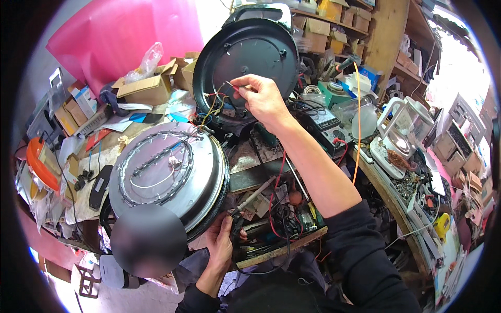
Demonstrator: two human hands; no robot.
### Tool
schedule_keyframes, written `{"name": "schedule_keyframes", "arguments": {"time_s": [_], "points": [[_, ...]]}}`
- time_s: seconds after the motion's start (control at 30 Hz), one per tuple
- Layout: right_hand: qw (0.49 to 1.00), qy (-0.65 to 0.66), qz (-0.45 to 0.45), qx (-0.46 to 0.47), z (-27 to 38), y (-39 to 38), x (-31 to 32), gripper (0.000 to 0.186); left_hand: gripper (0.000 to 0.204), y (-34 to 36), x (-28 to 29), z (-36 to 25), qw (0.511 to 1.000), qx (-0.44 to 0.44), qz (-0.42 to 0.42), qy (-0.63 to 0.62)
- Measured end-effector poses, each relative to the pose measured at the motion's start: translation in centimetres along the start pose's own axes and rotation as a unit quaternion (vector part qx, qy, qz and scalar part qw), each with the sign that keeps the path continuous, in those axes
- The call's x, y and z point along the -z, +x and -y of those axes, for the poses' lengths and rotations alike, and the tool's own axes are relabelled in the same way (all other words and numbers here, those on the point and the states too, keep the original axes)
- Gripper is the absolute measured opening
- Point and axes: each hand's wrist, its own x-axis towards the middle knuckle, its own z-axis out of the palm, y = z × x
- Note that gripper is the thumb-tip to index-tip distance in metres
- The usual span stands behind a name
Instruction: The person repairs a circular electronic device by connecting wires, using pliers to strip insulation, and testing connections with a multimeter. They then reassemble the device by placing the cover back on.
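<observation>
My right hand (263,99) is closed in a pinch on a thin red test probe (235,87) with a bare metal tip. It is held in front of a round black appliance shell (250,55) that stands tilted up at the back. Loose coloured wires (213,107) hang at the shell's lower left. Nearer lies the other half, a round silvery metal pan (151,180), with a ring-shaped element and a white wire on its face. Beside its right rim, my left hand (222,237) is wrapped round the black handle of a soldering iron (255,198), its barrel pointing up and right.
An open drawer (282,241) of tools and cables sits before me. Right of my forearm lie a meter (334,138) with a red lead, an orange cord (358,120) and a clear jug (404,120). Cardboard boxes (146,88) crowd the back left. A blurred patch covers the pan's near edge.
</observation>
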Motion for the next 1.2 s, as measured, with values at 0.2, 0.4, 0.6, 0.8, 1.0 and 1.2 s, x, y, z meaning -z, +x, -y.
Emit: {"name": "schedule_keyframes", "arguments": {"time_s": [0.2,0.4,0.6,0.8,1.0,1.2], "points": [[1.0,0.027,0.01,-0.011,0.1,-0.6,0.1,0.022,0.026,-0.1,-0.1,-0.3,1.0,-0.001,0.004,-0.018],[0.998,0.048,0.022,-0.036,0.4,-1.1,-0.3,0.025,0.027,-0.5,-0.3,-0.5,0.999,0.004,-0.007,-0.038],[0.994,0.098,0.012,-0.05,0.6,-1.5,-0.1,0.029,0.028,-0.3,-0.1,-0.2,0.999,-0.002,0.013,-0.031],[0.994,0.079,0.009,-0.072,0.5,-1.6,0.3,0.028,0.026,-0.2,-0.2,-0.1,0.999,0.008,0.026,-0.039],[0.996,0.068,0.017,-0.061,0.0,-1.1,0.1,0.029,0.027,-0.2,0.0,0.1,0.999,0.005,0.026,-0.027],[0.993,0.088,0.023,-0.072,0.4,-1.3,-0.4,0.031,0.028,-0.3,0.0,-0.2,0.999,0.014,0.02,-0.026]]}}
